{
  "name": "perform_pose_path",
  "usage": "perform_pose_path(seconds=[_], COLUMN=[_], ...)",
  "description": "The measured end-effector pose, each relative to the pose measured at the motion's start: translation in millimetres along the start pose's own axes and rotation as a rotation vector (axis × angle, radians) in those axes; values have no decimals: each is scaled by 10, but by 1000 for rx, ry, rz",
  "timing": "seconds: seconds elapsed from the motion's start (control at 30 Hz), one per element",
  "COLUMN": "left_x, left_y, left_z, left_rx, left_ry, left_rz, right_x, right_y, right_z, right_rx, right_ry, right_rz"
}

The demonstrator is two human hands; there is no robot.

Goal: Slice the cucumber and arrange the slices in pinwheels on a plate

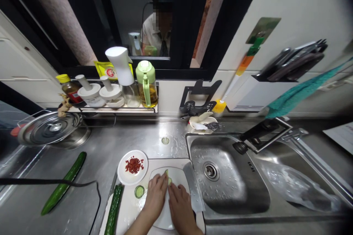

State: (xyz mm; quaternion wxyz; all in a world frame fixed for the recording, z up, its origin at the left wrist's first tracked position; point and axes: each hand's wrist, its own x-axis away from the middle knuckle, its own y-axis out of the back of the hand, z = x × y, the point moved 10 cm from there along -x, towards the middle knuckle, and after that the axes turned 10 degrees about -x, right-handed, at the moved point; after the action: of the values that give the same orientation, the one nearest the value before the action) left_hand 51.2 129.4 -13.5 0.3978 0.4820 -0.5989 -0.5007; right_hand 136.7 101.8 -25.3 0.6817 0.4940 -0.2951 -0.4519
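Note:
My left hand [157,193] and my right hand [180,200] meet over a white plate [163,221], fingers closed together at its far part. Pale green cucumber slices [169,181] show between the fingertips of both hands; how many is hidden. The plate lies on a light cutting board [132,217]. Left of my left hand, a few cucumber slices [139,191] rest on the board, beside a cut dark green cucumber [114,209]. A knife with a broad blade [193,185] lies along the board's right edge, close to my right hand.
A small white dish of red berries [120,174] sits at the board's far left corner. A whole cucumber [64,181] and a black cable [95,182] are further left. The sink [231,176] is right; a condiment rack [118,110] and a lidded pot [52,128] stand behind.

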Motion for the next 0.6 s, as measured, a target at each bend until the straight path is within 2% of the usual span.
perform_pose_path(seconds=[0.17, 0.6], left_x=[-15, -19], left_y=[12, 35], left_z=[3, 11], left_rx=[-29, -16], left_ry=[13, 3], left_rz=[1, -18], right_x=[-26, -25], right_y=[3, -50], right_z=[18, -24], right_rx=[50, 6], right_ry=[-17, -53], right_rz=[30, 27])
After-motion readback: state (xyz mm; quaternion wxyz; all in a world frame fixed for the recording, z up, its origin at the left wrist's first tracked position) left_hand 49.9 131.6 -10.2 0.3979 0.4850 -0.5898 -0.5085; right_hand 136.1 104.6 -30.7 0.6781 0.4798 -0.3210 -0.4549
